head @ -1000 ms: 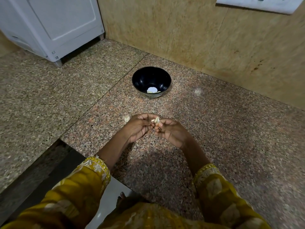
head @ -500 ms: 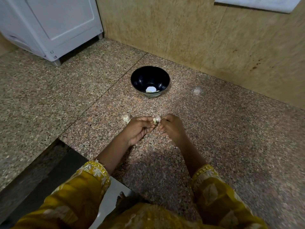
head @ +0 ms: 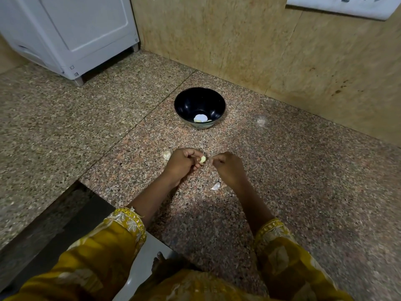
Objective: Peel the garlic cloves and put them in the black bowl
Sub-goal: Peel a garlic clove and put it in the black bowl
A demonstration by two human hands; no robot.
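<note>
Left hand (head: 182,165) holds a pale garlic clove (head: 202,159) in a fingertip grip, turned toward the right hand (head: 227,168) for stripping. Whether that hand's curled grip holds skin cannot be told. The black bowl (head: 187,105) stands just beyond on the floor (head: 303,181), probably for short drops. A skin scrap (head: 215,186) lies below.

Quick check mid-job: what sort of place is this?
Probably a home kitchen or utility corner: speckled granite surface, a white appliance standing on it by the stone-panelled wall, and a black bowl.
</note>
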